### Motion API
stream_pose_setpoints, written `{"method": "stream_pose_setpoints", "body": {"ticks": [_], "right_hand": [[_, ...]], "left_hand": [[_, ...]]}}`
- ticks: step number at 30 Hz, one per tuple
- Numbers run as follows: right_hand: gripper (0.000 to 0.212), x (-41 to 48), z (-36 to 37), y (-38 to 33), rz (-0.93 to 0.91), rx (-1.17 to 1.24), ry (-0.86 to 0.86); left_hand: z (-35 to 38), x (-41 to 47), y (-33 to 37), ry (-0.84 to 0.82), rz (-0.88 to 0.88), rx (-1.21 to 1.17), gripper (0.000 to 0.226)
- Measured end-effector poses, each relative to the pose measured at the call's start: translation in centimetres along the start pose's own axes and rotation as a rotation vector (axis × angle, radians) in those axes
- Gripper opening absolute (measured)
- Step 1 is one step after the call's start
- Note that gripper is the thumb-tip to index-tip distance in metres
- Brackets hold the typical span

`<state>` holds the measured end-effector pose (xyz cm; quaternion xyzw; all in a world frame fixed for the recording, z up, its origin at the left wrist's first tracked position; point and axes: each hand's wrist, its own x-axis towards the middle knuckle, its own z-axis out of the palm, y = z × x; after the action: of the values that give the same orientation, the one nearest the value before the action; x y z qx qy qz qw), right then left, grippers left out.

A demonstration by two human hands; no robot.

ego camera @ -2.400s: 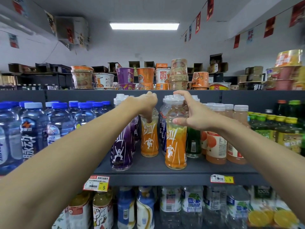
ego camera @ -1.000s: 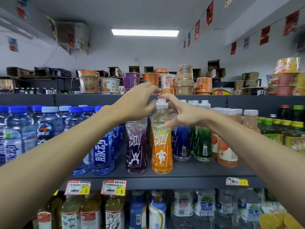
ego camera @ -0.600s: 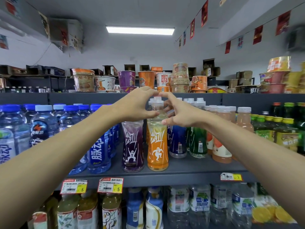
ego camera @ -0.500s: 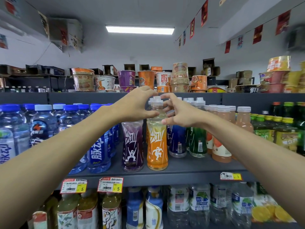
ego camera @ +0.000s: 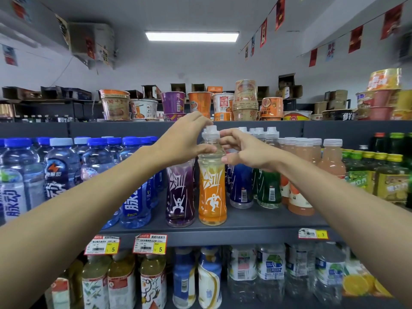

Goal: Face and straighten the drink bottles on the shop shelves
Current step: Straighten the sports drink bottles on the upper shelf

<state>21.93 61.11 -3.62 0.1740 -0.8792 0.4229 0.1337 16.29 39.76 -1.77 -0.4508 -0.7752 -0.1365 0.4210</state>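
Two bare forearms reached from the lower corners of the view up to the middle shelf (ego camera: 245,236). Below its front edge stood a lower row of tea, milk-drink and water bottles (ego camera: 153,284), and on the edge itself hung the yellow-and-red price tags (ego camera: 149,243).

The orange bottle (ego camera: 212,192) stood upright at the shelf's front edge, near the middle, with its white-figure label facing outward. Its side was just beside, perhaps touching, the purple bottle (ego camera: 180,195) to its left, which was also upright at the front edge.

Both hands met at the orange bottle's top. The left hand (ego camera: 185,141) came from the left, thumb laid against the clear neck and fingers curled over toward the white cap; it also hid the purple bottle's cap. The right hand (ego camera: 247,150) came from the right in a narrow pinch, forefinger against the cap and thumb at the bottle's shoulder, the other fingers loosely bent behind. Thus the bottle's neck lay between the two hands, and its body hung free below them.

Behind the right hand stood a dark blue bottle (ego camera: 242,188) and a green bottle (ego camera: 267,188), set back from the front edge. Blue-capped water bottles (ego camera: 60,170) filled the shelf's left end, peach juice bottles (ego camera: 298,175) its right. Noodle cups (ego camera: 172,102) lined the top shelf, beneath a ceiling light (ego camera: 191,36).
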Motion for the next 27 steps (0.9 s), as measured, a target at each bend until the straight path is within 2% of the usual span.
{"method": "stream_pose_setpoints", "body": {"ticks": [2,4,7,9,11,13,16,19,21,24,27], "right_hand": [[0.077,-0.2,-0.1,-0.2,-0.009,-0.010,-0.017],[0.069,-0.2,-0.7,-0.5,-0.068,-0.061,0.066],[0.049,0.5,-2.5,-0.8,-0.190,-0.273,0.486],[0.049,1.4,-4.0,-0.5,-0.159,-0.489,0.625],[0.060,2.2,-5.0,0.0,-0.034,-0.666,0.530],[0.071,2.9,-5.3,0.7,0.067,-0.726,0.381],[0.079,3.7,-4.5,1.6,0.120,-0.770,0.265],[0.085,4.0,-3.5,2.1,0.119,-0.781,0.233],[0.087,4.0,-3.2,2.2,0.113,-0.777,0.232],[0.090,4.0,-3.2,2.2,0.114,-0.779,0.240],[0.100,3.8,-3.0,2.4,0.140,-0.783,0.225]], "left_hand": [[-0.1,0.0,0.1,-0.008,-0.006,-0.004,0.065],[-0.4,0.1,0.1,-0.038,-0.006,-0.003,0.067],[-0.9,0.2,0.0,-0.081,0.003,0.003,0.069],[-1.0,0.2,0.1,-0.070,0.009,-0.002,0.070],[-1.0,0.2,0.1,-0.075,0.006,-0.008,0.072],[-0.9,0.1,0.2,-0.117,0.007,-0.020,0.075],[-0.5,0.2,0.4,-0.240,-0.022,-0.041,0.099],[-0.1,0.3,0.8,-0.307,0.004,0.093,0.125],[0.1,0.4,1.1,-0.295,0.042,0.172,0.133],[0.4,0.8,1.7,-0.286,0.044,0.180,0.136],[1.3,1.2,2.5,-0.327,-0.013,0.093,0.131]]}}
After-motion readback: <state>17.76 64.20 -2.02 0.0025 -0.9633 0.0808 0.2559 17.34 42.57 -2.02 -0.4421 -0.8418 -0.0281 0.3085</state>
